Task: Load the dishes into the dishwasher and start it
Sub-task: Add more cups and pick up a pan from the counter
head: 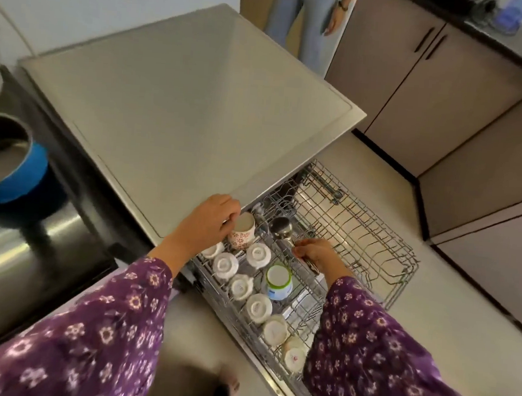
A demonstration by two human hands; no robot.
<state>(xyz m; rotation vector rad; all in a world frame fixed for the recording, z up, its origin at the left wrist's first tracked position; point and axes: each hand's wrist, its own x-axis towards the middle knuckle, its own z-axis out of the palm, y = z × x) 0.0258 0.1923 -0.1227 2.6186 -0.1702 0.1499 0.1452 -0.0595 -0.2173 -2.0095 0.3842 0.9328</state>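
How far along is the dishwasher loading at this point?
Done: a row of white cups, a blue-and-white mug and a steel vessel sit upturned in the pulled-out rack. In hand: the left hand holds a floral mug; the right hand grips a metal utensil. Left: the rack's right half is bare, and it is not yet pushed in.

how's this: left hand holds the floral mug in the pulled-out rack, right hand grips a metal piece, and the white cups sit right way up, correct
Not quite. The head view shows the white cups upside down, bases up. The rest holds: the left hand holds the floral mug in the pulled-out rack, and the right hand grips a metal piece.
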